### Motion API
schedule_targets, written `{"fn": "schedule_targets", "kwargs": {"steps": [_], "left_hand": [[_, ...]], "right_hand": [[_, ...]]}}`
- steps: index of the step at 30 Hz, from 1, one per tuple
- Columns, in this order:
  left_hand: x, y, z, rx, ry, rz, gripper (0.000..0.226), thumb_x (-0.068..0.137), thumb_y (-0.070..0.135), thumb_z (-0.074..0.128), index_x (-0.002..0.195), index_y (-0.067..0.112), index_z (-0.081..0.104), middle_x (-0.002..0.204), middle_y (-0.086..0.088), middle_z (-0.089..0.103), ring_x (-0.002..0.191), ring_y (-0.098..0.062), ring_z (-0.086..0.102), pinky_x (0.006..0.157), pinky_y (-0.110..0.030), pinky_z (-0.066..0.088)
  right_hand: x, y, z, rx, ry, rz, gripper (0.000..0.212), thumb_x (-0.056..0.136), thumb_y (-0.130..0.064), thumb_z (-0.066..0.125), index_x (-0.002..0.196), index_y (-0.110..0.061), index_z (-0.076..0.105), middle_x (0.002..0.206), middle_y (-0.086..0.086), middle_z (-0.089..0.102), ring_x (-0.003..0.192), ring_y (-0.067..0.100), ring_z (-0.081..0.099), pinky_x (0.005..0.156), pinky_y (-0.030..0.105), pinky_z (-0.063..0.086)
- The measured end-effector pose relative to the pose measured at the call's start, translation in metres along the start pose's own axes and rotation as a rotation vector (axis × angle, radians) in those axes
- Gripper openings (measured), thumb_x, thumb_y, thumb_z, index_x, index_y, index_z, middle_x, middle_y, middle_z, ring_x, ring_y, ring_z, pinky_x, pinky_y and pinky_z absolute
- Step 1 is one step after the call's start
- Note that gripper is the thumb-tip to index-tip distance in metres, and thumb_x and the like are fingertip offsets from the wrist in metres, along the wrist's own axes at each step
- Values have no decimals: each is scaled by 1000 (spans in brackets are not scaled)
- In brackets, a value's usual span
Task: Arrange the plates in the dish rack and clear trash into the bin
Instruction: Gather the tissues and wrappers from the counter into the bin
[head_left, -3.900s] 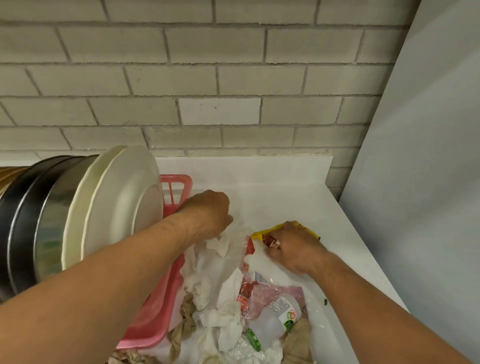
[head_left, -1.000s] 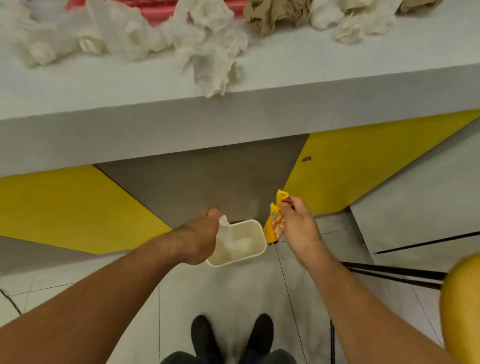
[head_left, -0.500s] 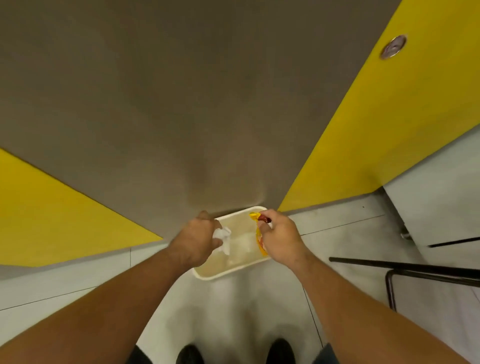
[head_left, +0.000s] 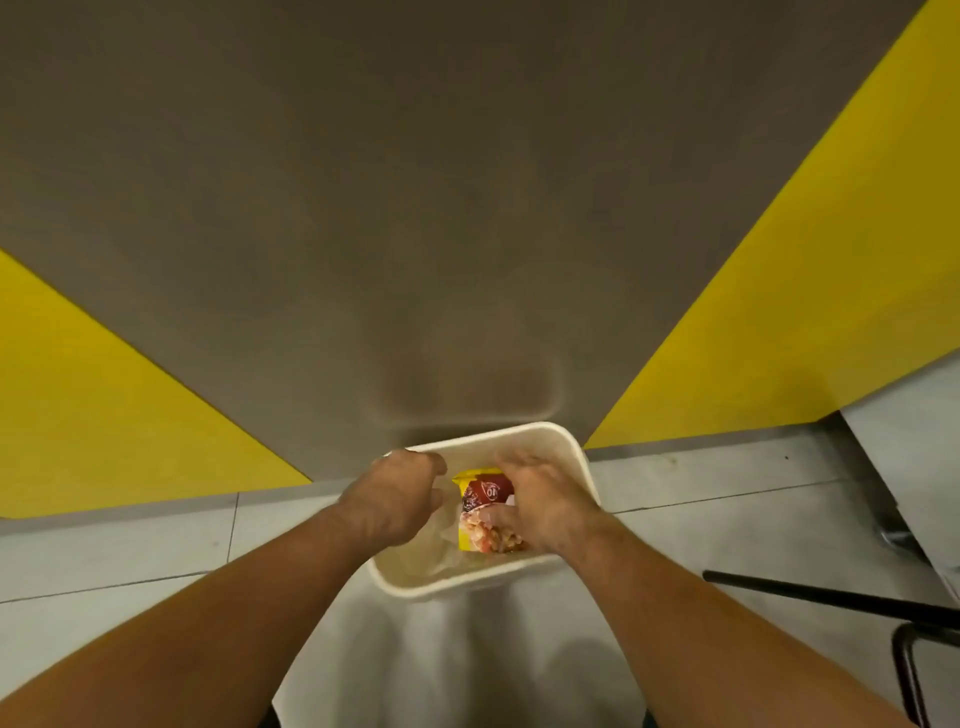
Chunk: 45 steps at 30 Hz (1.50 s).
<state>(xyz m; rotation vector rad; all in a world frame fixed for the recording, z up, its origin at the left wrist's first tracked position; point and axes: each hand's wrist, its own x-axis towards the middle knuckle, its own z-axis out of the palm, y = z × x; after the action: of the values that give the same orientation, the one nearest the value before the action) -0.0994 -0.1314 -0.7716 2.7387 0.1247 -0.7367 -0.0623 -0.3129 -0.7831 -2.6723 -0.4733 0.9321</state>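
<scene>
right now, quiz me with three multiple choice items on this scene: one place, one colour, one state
1. Where is the yellow wrapper?
A on the floor tiles
B within the rim of the bin, against the right hand
C on a shelf

2. What colour is the bin?
A red
B black
C cream

3. How does the bin stand?
A upright, top open
B tipped on its side
C upright, lid shut

Answers:
1 B, the wrapper shows inside the rim, partly under the right thumb.
2 C, rim and walls are cream.
3 A, its open mouth faces up and its inside shows from above.
</scene>
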Motion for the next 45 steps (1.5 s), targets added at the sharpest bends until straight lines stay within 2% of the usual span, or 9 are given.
{"fn": "schedule_targets", "kwargs": {"steps": [4, 8, 11, 18, 22, 30, 36, 42, 45], "left_hand": [[-21, 2, -34, 7, 40, 20, 35, 92, 44, 50, 123, 30, 57, 121, 0, 63, 109, -22, 59, 91, -35, 49], [-59, 12, -90, 13, 98, 81, 33, 93, 48, 45, 116, 29, 60, 118, 6, 61, 104, -18, 59, 88, -35, 49], [-92, 26, -143, -5, 110, 119, 32, 91, 51, 41, 102, 29, 62, 106, 7, 63, 95, -17, 60, 81, -34, 51], [-184, 87, -303, -18, 170, 238, 30, 93, 53, 39, 101, 31, 58, 105, 12, 60, 95, -15, 58, 83, -35, 48], [-240, 115, -389, -27, 242, 333, 34, 91, 59, 36, 97, 33, 56, 96, 14, 61, 84, -8, 56, 75, -34, 49], [-313, 156, -525, -75, 397, 512, 36, 89, 63, 31, 101, 38, 53, 91, 20, 58, 80, -4, 53, 69, -30, 46], [-315, 205, -588, -84, 519, 629, 37, 92, 61, 36, 114, 38, 55, 100, 22, 60, 82, -5, 55, 73, -27, 48], [-275, 262, -616, -95, 622, 663, 26, 92, 53, 44, 101, 33, 59, 94, 18, 60, 82, -4, 54, 71, -26, 48], [-247, 295, -627, -74, 643, 669, 28, 92, 49, 47, 106, 29, 61, 97, 16, 60, 86, -4, 54, 75, -26, 47]], "right_hand": [[-13, -12, -27, 11, 37, 23, 67, 86, -48, 66, 143, -21, 44, 144, 4, 49, 132, 22, 44, 109, 32, 37], [-52, -34, -82, 53, 133, 24, 37, 90, -48, 58, 118, -24, 66, 117, 4, 67, 107, 24, 60, 89, 34, 50], [-93, -52, -137, 60, 203, 1, 31, 92, -48, 52, 104, -25, 70, 105, -1, 70, 95, 21, 62, 80, 33, 52], [-209, -114, -289, 53, 279, -70, 33, 90, -53, 52, 106, -27, 66, 106, -5, 67, 98, 17, 60, 84, 36, 51], [-277, -152, -374, 52, 297, -95, 38, 89, -58, 50, 113, -30, 62, 111, -10, 67, 100, 12, 60, 86, 37, 52], [-374, -204, -507, 72, 401, -141, 35, 89, -55, 54, 117, -33, 60, 98, -11, 66, 91, 10, 61, 83, 36, 52], [-404, -190, -570, 119, 548, -113, 32, 91, -50, 56, 117, -31, 61, 96, -12, 66, 92, 9, 60, 87, 32, 49], [-391, -136, -625, 113, 652, -65, 26, 92, -43, 59, 112, -28, 63, 98, -12, 66, 93, 9, 61, 87, 32, 51], [-374, -101, -655, 59, 679, -25, 21, 92, -38, 59, 109, -27, 64, 98, -11, 64, 92, 11, 61, 84, 30, 51]]}}
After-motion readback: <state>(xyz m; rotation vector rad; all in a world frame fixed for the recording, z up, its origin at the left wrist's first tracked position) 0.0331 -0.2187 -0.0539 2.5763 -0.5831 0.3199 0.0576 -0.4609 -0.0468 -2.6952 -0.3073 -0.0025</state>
